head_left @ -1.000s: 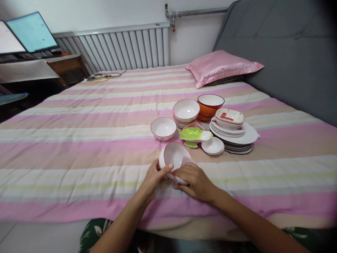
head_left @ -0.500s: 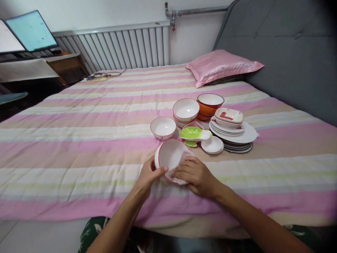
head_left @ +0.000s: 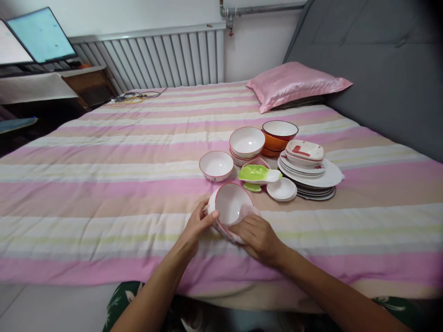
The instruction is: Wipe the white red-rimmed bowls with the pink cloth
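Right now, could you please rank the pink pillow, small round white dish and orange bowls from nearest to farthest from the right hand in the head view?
1. Small round white dish: just beyond the right hand, slightly rightward.
2. Orange bowls: farther back.
3. Pink pillow: farthest, toward the headboard.

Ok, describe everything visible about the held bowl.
The bowl is round, deep and glossy white, seemingly ceramic, with a red rim and small outer marks. It tilts near the bed's front edge, mouth up and rightward. The left hand grips its left side; the right hand holds what looks like tissue at its right edge. Its base is hidden.
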